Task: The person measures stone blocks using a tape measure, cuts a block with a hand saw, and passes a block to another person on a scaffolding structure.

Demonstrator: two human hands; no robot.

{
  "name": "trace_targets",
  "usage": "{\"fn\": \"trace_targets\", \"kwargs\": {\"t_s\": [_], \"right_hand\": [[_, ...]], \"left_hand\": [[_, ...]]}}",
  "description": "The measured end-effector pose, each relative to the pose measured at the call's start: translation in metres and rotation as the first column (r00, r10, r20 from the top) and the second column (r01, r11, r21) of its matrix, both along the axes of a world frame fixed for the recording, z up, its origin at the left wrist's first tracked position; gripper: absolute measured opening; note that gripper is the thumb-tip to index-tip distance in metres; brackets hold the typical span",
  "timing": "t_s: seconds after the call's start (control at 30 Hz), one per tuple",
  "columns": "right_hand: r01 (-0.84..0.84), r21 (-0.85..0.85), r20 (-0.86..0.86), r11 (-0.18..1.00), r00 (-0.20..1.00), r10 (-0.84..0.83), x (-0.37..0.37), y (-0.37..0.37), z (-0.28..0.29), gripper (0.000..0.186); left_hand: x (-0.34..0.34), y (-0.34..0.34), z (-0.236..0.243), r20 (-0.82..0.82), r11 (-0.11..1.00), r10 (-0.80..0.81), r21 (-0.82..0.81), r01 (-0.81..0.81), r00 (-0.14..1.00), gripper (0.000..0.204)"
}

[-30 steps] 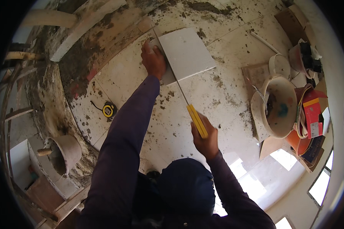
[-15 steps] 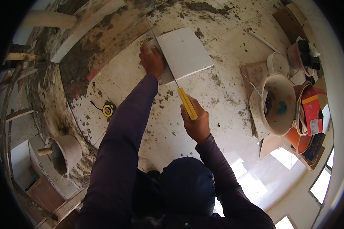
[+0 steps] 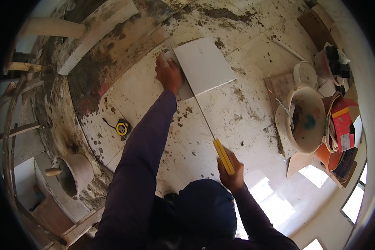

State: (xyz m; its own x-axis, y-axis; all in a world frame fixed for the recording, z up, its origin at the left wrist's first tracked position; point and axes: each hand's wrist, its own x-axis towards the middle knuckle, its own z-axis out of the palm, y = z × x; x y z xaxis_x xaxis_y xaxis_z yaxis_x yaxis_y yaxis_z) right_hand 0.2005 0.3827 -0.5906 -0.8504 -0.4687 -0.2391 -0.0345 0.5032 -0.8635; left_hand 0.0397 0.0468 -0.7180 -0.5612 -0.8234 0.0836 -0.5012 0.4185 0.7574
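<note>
A white square slab (image 3: 206, 62) lies on the dirty white tiled floor (image 3: 246, 116), with a narrow strip along its left side. My left hand (image 3: 168, 73) grips that strip, fingers curled over it. My right hand (image 3: 231, 171) is closed around the yellow handle (image 3: 223, 156) of a long thin-bladed saw (image 3: 204, 116). The blade runs up from the handle to the line between slab and strip, its upper end hard to make out. A yellow-and-black tape measure (image 3: 122, 128) lies left of my forearm.
At right are a pale basin (image 3: 305, 125), a smaller round container (image 3: 306, 75), a red box (image 3: 343, 129), cardboard (image 3: 314, 29) and a white pipe (image 3: 288, 48). Left are a tilted bucket (image 3: 79, 171) and timber pieces (image 3: 96, 31) by a stained ledge.
My right hand and the saw went forward half a second ago and are now drawn back toward me. My left hand stays on the strip. The whole view has shifted slightly.
</note>
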Motion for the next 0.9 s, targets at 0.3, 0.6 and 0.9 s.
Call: {"fn": "trace_targets", "kwargs": {"t_s": [0.3, 0.6, 0.9], "right_hand": [[0.030, -0.006, -0.038, 1.000, 0.999, -0.030, -0.056, -0.073, -0.011, 0.040], [0.018, -0.026, -0.022, 1.000, 1.000, -0.018, -0.077, -0.083, -0.013, 0.042], [-0.001, 0.004, -0.015, 1.000, 1.000, 0.002, -0.022, -0.015, 0.001, 0.044]], "left_hand": [[-0.005, 0.006, -0.009, -0.017, 0.998, -0.011, -0.063, 0.010, 1.000, 0.047], [-0.010, 0.012, 0.004, -0.012, 0.999, -0.032, -0.013, 0.032, 0.999, 0.050], [-0.001, 0.003, -0.005, -0.034, 0.997, -0.011, -0.077, 0.008, 0.999, 0.049]]}}
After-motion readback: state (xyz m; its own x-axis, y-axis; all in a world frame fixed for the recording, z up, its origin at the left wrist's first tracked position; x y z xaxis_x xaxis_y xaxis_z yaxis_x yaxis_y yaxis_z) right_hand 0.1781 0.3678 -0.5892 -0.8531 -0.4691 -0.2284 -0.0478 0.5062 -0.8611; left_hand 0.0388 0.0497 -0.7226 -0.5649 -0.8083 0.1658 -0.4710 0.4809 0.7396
